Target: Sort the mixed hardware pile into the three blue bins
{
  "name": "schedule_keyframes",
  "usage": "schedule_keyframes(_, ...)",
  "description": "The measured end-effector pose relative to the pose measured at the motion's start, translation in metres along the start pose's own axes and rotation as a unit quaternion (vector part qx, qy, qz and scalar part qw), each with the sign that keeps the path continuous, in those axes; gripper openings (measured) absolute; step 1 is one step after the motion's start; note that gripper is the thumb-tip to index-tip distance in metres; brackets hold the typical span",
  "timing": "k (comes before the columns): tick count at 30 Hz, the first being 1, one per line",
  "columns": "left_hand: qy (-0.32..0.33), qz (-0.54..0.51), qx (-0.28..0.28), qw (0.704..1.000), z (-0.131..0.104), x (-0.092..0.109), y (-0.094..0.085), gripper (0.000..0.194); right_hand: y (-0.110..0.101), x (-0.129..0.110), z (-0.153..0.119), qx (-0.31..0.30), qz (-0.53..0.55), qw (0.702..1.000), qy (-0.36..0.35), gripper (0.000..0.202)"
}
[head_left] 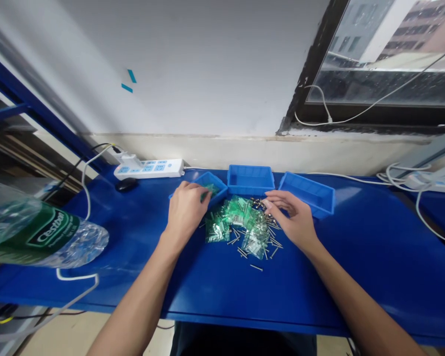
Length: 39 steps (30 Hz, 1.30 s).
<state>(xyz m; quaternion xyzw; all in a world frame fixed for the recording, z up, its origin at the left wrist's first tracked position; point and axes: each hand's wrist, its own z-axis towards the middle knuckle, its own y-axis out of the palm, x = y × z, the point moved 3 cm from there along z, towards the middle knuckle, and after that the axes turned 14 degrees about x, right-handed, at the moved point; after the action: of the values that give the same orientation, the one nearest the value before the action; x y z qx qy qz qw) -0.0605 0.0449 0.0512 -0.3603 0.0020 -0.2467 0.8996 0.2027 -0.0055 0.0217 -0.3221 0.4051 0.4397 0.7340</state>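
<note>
My left hand (pixel 187 205) reaches over the left blue bin (pixel 220 197), its fingers closed at a small green plastic packet (pixel 211 189) by the bin's inside. Between my hands lies a pile of clear-and-green packets (pixel 239 210) with loose screws (pixel 274 242) around and under them. My right hand (pixel 291 215) is at the pile's right edge, thumb and fingers pinched together near some darker, brassy small parts (pixel 258 202). What is in that pinch, if anything, is too small to make out. One screw (pixel 256 267) lies apart, nearer the table's front.
Behind the pile stand a middle blue bin (pixel 250 189) and a right blue bin (pixel 315 201). A power strip (pixel 150 168) and a black mouse (pixel 126 185) sit at the back left. A large water bottle (pixel 40 230) and a white cable (pixel 77 279) occupy the left side.
</note>
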Motion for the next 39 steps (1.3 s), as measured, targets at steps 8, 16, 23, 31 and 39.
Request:
schedule_keyframes(8, 0.133, -0.106, -0.106, 0.980, 0.001, 0.030, -0.004, 0.024, 0.001, -0.001, -0.001, -0.012, -0.007, 1.000, 0.020, 0.017)
schedule_keyframes(16, 0.187, -0.184, -0.272, 0.926, -0.016, 0.046, -0.004, 0.064, -0.002, -0.004, 0.000, -0.011, -0.001, 1.000, 0.015, 0.017)
schedule_keyframes(23, 0.183, -0.170, -0.259, 0.933, -0.018, 0.045, 0.005, 0.063, -0.002, -0.001, 0.000, -0.019, 0.011, 1.000, 0.011, 0.019)
schedule_keyframes(31, 0.211, -0.161, -0.220, 0.939, -0.011, 0.051, 0.009, 0.032, -0.002, -0.001, -0.001, -0.021, 0.010, 1.000, 0.007, 0.018)
schedule_keyframes(39, 0.210, -0.192, -0.210, 0.935, -0.016, 0.057, 0.007, 0.046, -0.001, 0.002, -0.002, -0.027, 0.014, 0.999, 0.009, 0.018)
